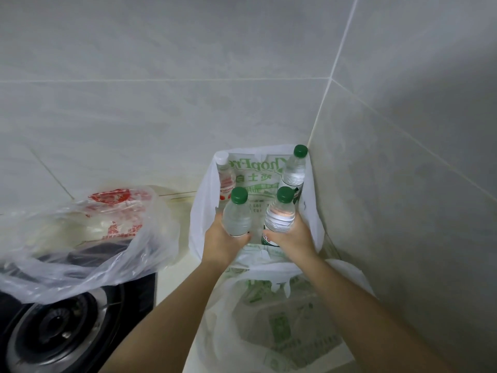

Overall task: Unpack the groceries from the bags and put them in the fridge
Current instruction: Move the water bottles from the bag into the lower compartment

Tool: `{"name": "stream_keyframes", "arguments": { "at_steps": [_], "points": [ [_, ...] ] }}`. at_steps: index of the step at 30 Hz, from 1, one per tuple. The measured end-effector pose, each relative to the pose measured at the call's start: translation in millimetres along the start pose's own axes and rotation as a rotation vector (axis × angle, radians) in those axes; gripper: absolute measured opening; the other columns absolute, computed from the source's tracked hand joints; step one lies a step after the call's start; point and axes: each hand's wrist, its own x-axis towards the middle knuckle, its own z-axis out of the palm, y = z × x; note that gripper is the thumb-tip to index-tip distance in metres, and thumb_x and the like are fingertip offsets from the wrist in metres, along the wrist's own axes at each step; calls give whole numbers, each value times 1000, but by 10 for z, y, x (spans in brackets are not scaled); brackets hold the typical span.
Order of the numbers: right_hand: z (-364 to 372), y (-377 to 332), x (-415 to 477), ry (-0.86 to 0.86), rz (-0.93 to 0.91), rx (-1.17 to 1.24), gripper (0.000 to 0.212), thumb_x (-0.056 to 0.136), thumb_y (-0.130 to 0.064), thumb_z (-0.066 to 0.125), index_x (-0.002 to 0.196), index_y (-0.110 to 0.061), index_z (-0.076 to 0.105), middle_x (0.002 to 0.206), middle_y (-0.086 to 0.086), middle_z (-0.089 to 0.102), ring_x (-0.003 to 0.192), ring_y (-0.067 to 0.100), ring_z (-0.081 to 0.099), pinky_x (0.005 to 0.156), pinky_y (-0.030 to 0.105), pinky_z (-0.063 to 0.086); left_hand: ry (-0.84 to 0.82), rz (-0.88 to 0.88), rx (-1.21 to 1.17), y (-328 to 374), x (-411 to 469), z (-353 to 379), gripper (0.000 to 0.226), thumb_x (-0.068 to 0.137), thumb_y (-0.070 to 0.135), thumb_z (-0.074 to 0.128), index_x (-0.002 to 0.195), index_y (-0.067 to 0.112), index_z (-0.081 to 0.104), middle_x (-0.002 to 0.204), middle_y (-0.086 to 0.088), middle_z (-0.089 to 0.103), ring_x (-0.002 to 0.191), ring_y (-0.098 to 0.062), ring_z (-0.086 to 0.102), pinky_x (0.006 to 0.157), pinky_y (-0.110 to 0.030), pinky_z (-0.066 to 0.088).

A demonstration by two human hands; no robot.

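Setting: grey tiled wall folding into a corner at 1 o'clock; pale counter below it.
Groceries: white bag with green print, standing open in the corner, just right of centre.
Hands: left hand wraps one green-capped bottle; right hand wraps a second bottle. Both bottles are upright at the bag's mouth.
Left inside: a third green-capped bottle at the bag's 1 o'clock and a red-labelled bottle at its 11 o'clock.
Progress: judged early. The fridge is out of view, and a clear bag at 9 o'clock and a near bag at 5 o'clock look unemptied.
Edges: walls close behind and right of the bag; its rim surrounds both bottles.
Open room: upward and back toward the person. At 8 o'clock lies a stove burner, partly under the clear bag.
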Motion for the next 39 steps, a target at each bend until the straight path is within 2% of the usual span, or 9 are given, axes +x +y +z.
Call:
{"name": "stream_keyframes", "arguments": {
  "at_steps": [5, 12, 18, 21, 27, 30, 33, 36, 39],
  "points": [
    [-66, -199, -70, 47, -77, 69, 50, 68, -22, 85, 111, -25, 60, 95, -14, 66, 91, 5, 63, 68, 10, 43, 35, -14, -2, 177, -44, -34, 76, 69, 30, 84, 134, 24, 44, 116, 5, 62, 105, -15, 57, 92, -30, 46],
    [-369, -1059, -244, -16, -315, 131, 45, 66, -27, 85, 104, -24, 61, 93, -11, 70, 85, -2, 65, 69, 16, 48, 204, 152, -41, 969, -331, -517, 58, 64, 39, 85, 109, 23, 52, 97, 10, 65, 91, -9, 62, 76, -29, 53],
    [-405, -1789, -798, -112, -501, 139, 42, 66, -28, 82, 98, -24, 57, 82, -11, 67, 75, -2, 63, 57, 20, 45, 419, 216, 15, 1443, -972, -1206, 55, 64, 36, 85, 106, 24, 50, 88, 18, 60, 82, 2, 57, 65, -19, 47],
    [-319, -2023, -1158, -219, -558, 160, 42, 64, -30, 83, 99, -24, 59, 83, -10, 70, 76, 0, 65, 62, 25, 54, 529, 204, 56, 1469, -1404, -1535, 57, 63, 39, 85, 107, 23, 53, 89, 17, 62, 84, -1, 60, 66, -18, 46],
    [47, -1921, -1897, -580, -593, 247, 44, 64, -24, 88, 102, -21, 66, 85, -16, 73, 81, -3, 68, 70, 18, 53, 635, 45, 135, 1052, -2469, -1951, 54, 64, 44, 83, 108, 29, 56, 92, 16, 67, 85, 6, 62, 64, -9, 46],
    [308, -1587, -2186, -695, -564, 195, 42, 66, -20, 87, 102, -23, 65, 80, -23, 70, 76, -10, 65, 64, 7, 48, 684, -87, 117, 608, -2946, -1973, 49, 64, 35, 83, 104, 30, 56, 90, 17, 66, 82, 8, 61, 61, -5, 41],
    [578, -1165, -2384, -751, -501, 131, 45, 63, -21, 89, 101, -24, 63, 83, -18, 70, 76, -10, 65, 65, 10, 47, 712, -220, 102, 116, -3342, -1852, 49, 63, 31, 84, 102, 31, 54, 88, 18, 64, 82, 6, 59, 63, -7, 39],
    [752, -801, -2552, -756, -456, 28, 49, 62, -25, 90, 98, -30, 58, 85, -20, 66, 78, -10, 61, 64, 7, 44, 715, -320, 64, -348, -3627, -1659, 48, 63, 29, 84, 101, 29, 54, 89, 15, 64, 84, -1, 61, 68, -19, 46],
    [828, -504, -2674, -736, -409, -22, 53, 62, -23, 90, 104, -27, 58, 87, -18, 65, 80, 1, 63, 61, 5, 43, 739, -387, 12, -664, -3806, -1473, 49, 64, 27, 84, 102, 29, 54, 91, 15, 64, 85, -5, 62, 70, -23, 49]
  ]
}}
